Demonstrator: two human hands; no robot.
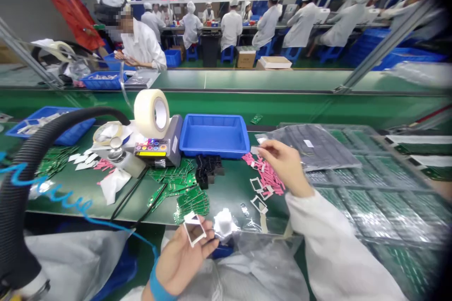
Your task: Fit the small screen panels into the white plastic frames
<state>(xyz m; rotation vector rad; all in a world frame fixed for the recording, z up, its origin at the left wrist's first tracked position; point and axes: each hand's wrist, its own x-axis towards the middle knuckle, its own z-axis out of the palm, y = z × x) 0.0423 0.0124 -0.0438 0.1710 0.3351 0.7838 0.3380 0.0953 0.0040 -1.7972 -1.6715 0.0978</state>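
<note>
My left hand [183, 256] is low near the table's front edge, palm up, fingers curled under a small white rectangular frame [194, 229] that rests on them. My right hand [284, 164] reaches out over the table with thumb and fingers pinched on a small white piece [254, 149], just above a pile of pink strips [266, 176]. Several white frames [257, 193] lie beside the pink pile. Green circuit boards [187, 195] and small black parts [208, 169] lie between my hands.
An empty blue tray [213, 134] stands behind the parts, next to a tape roll [152, 113] on a dispenser [160, 146]. A black corrugated hose [24, 169] arcs at left. Clear trays of boards [370, 188] fill the right. Workers in white sit beyond the green conveyor [247, 80].
</note>
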